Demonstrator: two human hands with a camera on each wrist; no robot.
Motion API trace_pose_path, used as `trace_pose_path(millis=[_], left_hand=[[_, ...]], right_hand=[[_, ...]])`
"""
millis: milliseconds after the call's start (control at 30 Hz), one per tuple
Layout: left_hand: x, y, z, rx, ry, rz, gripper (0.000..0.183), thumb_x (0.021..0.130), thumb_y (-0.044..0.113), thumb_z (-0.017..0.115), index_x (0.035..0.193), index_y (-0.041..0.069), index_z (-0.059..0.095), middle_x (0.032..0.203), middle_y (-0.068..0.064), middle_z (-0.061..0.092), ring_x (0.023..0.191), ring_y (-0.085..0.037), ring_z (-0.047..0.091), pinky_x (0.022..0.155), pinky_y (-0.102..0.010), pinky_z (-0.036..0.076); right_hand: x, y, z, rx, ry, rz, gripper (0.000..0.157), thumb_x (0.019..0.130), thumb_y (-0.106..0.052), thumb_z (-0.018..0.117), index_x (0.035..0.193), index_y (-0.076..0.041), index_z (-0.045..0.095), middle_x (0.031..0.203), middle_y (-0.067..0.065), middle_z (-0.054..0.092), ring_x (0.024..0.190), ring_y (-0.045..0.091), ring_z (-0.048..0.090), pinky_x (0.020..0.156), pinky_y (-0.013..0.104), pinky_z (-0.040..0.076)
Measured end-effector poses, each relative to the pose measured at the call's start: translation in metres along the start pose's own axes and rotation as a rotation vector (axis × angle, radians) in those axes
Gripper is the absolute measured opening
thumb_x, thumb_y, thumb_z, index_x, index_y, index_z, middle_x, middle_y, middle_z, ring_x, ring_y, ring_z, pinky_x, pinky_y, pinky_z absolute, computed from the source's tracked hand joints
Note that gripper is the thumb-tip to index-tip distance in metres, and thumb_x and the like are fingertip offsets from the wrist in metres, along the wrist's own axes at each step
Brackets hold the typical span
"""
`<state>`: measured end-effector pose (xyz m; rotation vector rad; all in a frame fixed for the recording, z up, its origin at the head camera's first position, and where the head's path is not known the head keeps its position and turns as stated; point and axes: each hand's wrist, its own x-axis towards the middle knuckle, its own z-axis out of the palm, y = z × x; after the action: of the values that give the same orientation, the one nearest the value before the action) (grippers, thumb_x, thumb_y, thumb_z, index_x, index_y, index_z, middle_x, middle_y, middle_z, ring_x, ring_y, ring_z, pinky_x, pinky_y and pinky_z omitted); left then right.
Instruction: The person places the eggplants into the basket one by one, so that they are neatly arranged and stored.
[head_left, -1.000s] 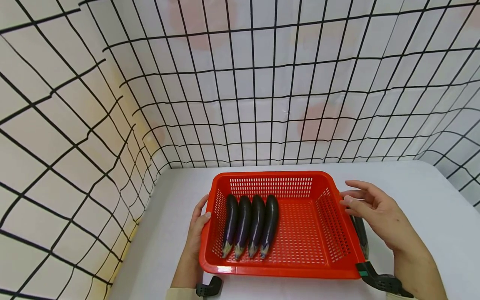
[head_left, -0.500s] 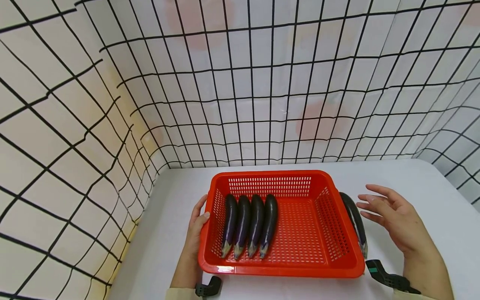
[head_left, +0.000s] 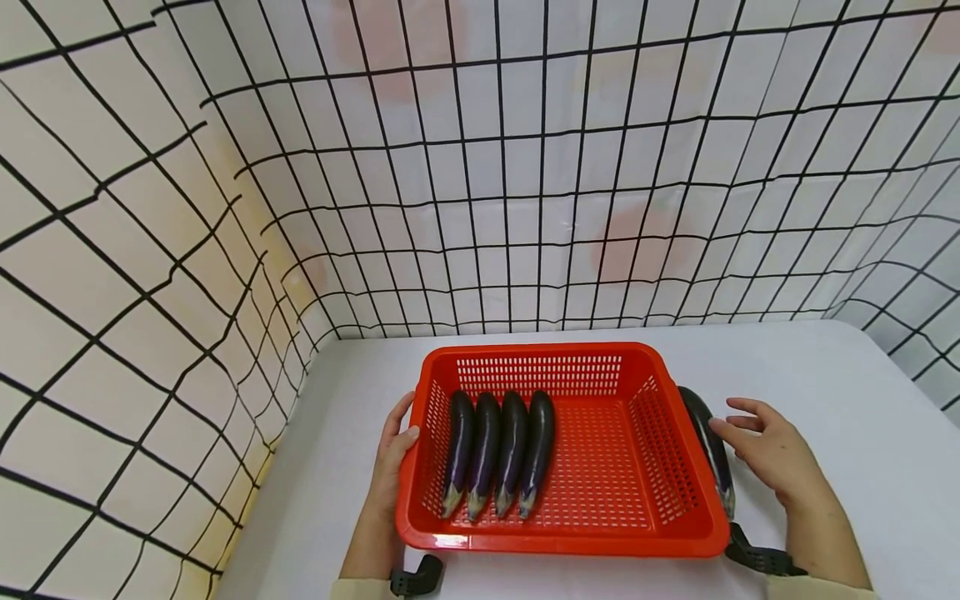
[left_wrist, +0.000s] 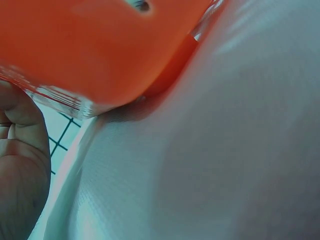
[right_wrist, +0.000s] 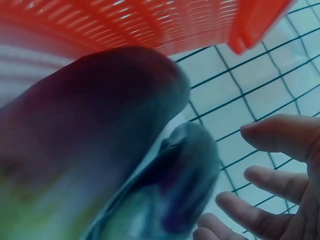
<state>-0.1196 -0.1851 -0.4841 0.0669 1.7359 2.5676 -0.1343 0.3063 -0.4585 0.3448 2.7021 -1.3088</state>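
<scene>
A red plastic basket (head_left: 600, 546) with slotted walls sits on the white table. Several long dark purple eggplants (head_left: 513, 454) lie side by side in its left half, stem ends toward me. My left hand (head_left: 392, 462) holds the basket's left side, thumb at the rim and fingers along the outer wall. Outside the right wall lies another eggplant (head_left: 708, 446); the right wrist view shows a large eggplant (right_wrist: 95, 110) and a second eggplant (right_wrist: 185, 185) beside it. My right hand (head_left: 776, 450) is just right of these, fingers apart and loosely bent, holding nothing.
Black wire grid panels (head_left: 525, 192) backed with white sheeting rise behind the table and along its left. The white tabletop (head_left: 847, 392) extends right of my right hand.
My right hand first moves right, away from the basket's right wall, then lowers and comes back slightly left beside the outside eggplant. Left hand, basket and eggplants inside stay in place.
</scene>
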Motion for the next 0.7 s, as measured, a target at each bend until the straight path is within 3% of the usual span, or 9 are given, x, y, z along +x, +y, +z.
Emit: trace_pose_path(millis=[133,367,567,700], left_hand=[[0.000,0.000,-0.001,-0.002,-0.002,-0.001,0.059,0.102,0.020,0.049,0.158,0.028,0.031,0.155,-0.011,0.048,0.128,-0.031,0.063,0.099,-0.048,0.056],[0.000,0.000,0.001,-0.006,0.003,-0.008,0.059,0.103,0.021,0.049,0.158,0.028,0.030,0.155,-0.010,0.049,0.128,-0.031,0.063,0.099,-0.048,0.056],[0.000,0.000,0.002,-0.020,0.027,-0.014,0.059,0.101,0.020,0.050,0.157,0.029,0.033,0.154,-0.011,0.049,0.127,-0.032,0.063,0.098,-0.048,0.057],[0.000,0.000,0.002,-0.011,0.026,-0.008,0.059,0.101,0.021,0.050,0.157,0.028,0.032,0.155,-0.013,0.048,0.128,-0.033,0.063,0.098,-0.049,0.057]], right_hand=[[0.003,0.002,0.003,0.001,-0.044,0.030,0.084,0.101,-0.050,0.054,0.158,0.004,0.022,0.148,0.040,0.041,0.120,0.048,0.060,0.083,0.042,0.063],[0.006,0.005,0.009,0.041,-0.017,0.030,0.086,0.101,-0.047,0.056,0.160,0.003,0.019,0.146,0.040,0.045,0.120,0.046,0.061,0.083,0.041,0.064],[0.007,0.005,0.015,0.035,-0.056,0.061,0.092,0.099,-0.053,0.057,0.162,-0.002,0.014,0.151,0.039,0.040,0.131,0.054,0.050,0.096,0.062,0.055],[0.008,0.003,0.016,0.016,-0.073,0.083,0.092,0.098,-0.055,0.057,0.163,-0.004,0.014,0.153,0.039,0.036,0.131,0.055,0.047,0.097,0.064,0.052]])
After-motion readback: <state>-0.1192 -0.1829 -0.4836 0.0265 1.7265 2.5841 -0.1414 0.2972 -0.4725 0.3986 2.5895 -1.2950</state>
